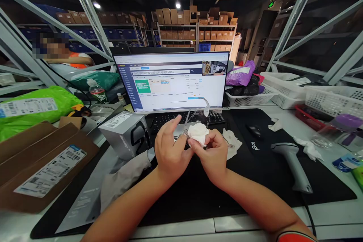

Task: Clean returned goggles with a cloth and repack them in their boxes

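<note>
A pair of thin-framed glasses (206,110) is held up above the keyboard, one arm with a pale, translucent tip pointing away from me. My left hand (172,151) pinches the frame's left side, its other fingers raised. A crumpled white tissue (197,133) covers the middle of the glasses and hides the lens area. My right hand (213,153) presses the tissue against the frame between thumb and curled fingers. Another tissue (233,143) lies on the black desk mat (193,200) just beyond my right hand. Left of my left hand stands a grey product box (119,136) with a label.
A monitor (170,79) stands behind a black keyboard (161,121). To the right are a mouse (254,131), a barcode scanner (293,166) and white baskets (331,98). An opened carton (48,166), a grey cloth pouch (124,177) and a green parcel (39,107) lie left. A person (68,56) is behind.
</note>
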{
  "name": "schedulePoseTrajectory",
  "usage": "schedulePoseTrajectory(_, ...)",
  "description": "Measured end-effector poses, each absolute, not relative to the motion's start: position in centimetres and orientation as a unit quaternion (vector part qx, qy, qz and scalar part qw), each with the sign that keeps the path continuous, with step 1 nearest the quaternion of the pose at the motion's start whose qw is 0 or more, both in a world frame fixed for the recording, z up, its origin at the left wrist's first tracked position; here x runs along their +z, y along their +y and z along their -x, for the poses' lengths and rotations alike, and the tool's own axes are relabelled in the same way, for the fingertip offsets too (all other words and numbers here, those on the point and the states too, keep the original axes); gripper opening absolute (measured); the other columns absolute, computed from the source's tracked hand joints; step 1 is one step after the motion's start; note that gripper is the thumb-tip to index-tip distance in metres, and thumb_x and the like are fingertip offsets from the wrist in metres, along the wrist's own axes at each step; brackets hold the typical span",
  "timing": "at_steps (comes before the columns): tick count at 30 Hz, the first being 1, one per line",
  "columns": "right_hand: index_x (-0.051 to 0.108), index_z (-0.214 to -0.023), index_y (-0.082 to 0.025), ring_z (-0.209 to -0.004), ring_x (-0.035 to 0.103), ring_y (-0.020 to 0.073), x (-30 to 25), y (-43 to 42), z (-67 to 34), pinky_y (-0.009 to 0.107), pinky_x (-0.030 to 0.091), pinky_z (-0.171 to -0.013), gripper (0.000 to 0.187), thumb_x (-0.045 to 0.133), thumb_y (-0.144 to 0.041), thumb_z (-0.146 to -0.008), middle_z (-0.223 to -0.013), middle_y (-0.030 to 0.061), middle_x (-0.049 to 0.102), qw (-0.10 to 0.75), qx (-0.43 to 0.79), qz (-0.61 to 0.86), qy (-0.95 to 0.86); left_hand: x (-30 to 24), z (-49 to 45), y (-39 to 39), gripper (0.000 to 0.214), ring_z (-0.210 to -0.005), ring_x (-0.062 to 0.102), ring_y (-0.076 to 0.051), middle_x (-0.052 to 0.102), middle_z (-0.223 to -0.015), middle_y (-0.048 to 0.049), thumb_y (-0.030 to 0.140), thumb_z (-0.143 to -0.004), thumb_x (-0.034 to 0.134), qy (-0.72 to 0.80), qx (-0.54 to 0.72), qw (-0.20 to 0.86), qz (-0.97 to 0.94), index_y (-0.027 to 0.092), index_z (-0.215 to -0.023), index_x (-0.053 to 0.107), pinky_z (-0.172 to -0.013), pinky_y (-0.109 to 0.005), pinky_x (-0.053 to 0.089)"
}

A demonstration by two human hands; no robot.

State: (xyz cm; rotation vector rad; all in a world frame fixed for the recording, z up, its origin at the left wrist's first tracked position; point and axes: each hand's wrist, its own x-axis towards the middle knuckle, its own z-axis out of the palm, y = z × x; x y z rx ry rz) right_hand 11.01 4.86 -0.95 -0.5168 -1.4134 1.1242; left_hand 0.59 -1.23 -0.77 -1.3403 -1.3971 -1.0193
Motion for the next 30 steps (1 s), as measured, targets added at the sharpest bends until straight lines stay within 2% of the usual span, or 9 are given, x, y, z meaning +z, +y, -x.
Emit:
schedulePoseTrajectory(3, 0.041, -0.059, -0.023, -0.054, 0.046, 0.0107, -0.4, 5.2, -11.6, 0.025, 0.039, -0.052, 0.044, 0.084, -0.031, -0.066, -0.057, -0.0061, 0.048, 0.575, 0.504, 0.201, -0.613, -0.6, -0.4, -1.3, 0.018, -0.12, 0.06, -0.032, 0.06, -0.134, -0.0173, 0.029, -0.082, 0.077, -0.549, -0.42, 0.467, 0.552, 0.02, -0.084, 0.061, -0.097, -0.051, 0.051)
schedulePoseTrajectory(7, 0.041, -0.058, -0.023, -0.046, 0.047, 0.01, 1.4, 6.6, -13.3, 0.024, 0.038, -0.045, 0.052, 0.091, -0.036, -0.061, -0.051, -0.0069, 0.049, 0.519, 0.603, 0.186, -0.577, -0.4, -0.6, -1.4, 0.026, -0.117, 0.06, -0.03, 0.057, -0.138, -0.0139, 0.03, -0.075, 0.085, -0.521, -0.418, 0.502, 0.55, 0.023, -0.091, 0.066, -0.098, -0.05, 0.05)
schedulePoseTrajectory(12, 0.039, -0.061, -0.022, -0.051, 0.053, 0.0105, 2.8, 9.1, -14.1, 0.023, 0.044, -0.048, 0.057, 0.094, -0.035, -0.055, -0.056, -0.0066, 0.056, 0.493, 0.718, 0.163, -0.464, -1.0, -1.0, -1.0, 0.031, -0.117, 0.059, -0.027, 0.058, -0.138, -0.0085, 0.024, -0.073, 0.084, -0.512, -0.406, 0.513, 0.557, 0.029, -0.099, 0.068, -0.101, -0.048, 0.047)
schedulePoseTrajectory(15, 0.039, -0.062, -0.021, -0.055, 0.054, 0.0093, 2.6, 9.9, -13.5, 0.022, 0.047, -0.054, 0.057, 0.093, -0.037, -0.056, -0.06, -0.0067, 0.057, 0.477, 0.752, 0.162, -0.425, -1.2, -0.9, -0.9, 0.027, -0.117, 0.06, -0.027, 0.061, -0.134, -0.0085, 0.026, -0.074, 0.083, -0.521, -0.399, 0.5, 0.566, 0.028, -0.097, 0.067, -0.103, -0.05, 0.046)
schedulePoseTrajectory(18, 0.04, -0.063, -0.021, -0.053, 0.05, 0.0078, 2.5, 10.3, -13.2, 0.02, 0.044, -0.051, 0.056, 0.092, -0.04, -0.059, -0.059, -0.0079, 0.053, 0.478, 0.749, 0.163, -0.43, -0.7, -0.7, -1.0, 0.021, -0.118, 0.061, -0.029, 0.063, -0.131, -0.0103, 0.027, -0.076, 0.081, -0.552, -0.392, 0.464, 0.571, 0.026, -0.092, 0.067, -0.105, -0.054, 0.044)
schedulePoseTrajectory(21, 0.046, -0.065, -0.021, -0.053, 0.05, 0.0076, 2.9, 11.0, -13.8, 0.02, 0.044, -0.05, 0.05, 0.091, -0.043, -0.062, -0.061, -0.0076, 0.053, 0.458, 0.749, 0.147, -0.456, 0.3, -0.2, -1.2, 0.015, -0.115, 0.064, -0.03, 0.068, -0.122, -0.0105, 0.022, -0.077, 0.078, -0.581, -0.409, 0.426, 0.56, 0.023, -0.086, 0.067, -0.105, -0.056, 0.043)
schedulePoseTrajectory(26, 0.065, -0.085, -0.021, -0.072, 0.064, 0.011, 3.8, 12.5, -15.3, 0.023, 0.056, -0.069, 0.039, 0.094, -0.031, -0.06, -0.084, -0.0019, 0.069, 0.43, 0.768, 0.135, -0.455, 1.5, 0.8, -1.4, 0.013, -0.101, 0.069, -0.028, 0.076, -0.091, -0.0035, 0.02, -0.077, 0.077, -0.578, -0.467, 0.387, 0.546, 0.022, -0.082, 0.065, -0.1, -0.053, 0.047)
schedulePoseTrajectory(30, 0.07, -0.092, -0.023, -0.075, 0.067, 0.0115, 3.3, 11.8, -14.4, 0.023, 0.057, -0.071, 0.04, 0.093, -0.029, -0.06, -0.09, -0.0017, 0.072, 0.372, 0.797, 0.129, -0.458, 1.4, 0.5, -1.6, 0.011, -0.097, 0.07, -0.026, 0.075, -0.086, -0.002, 0.022, -0.078, 0.076, -0.573, -0.464, 0.388, 0.553, 0.022, -0.083, 0.066, -0.1, -0.051, 0.047)
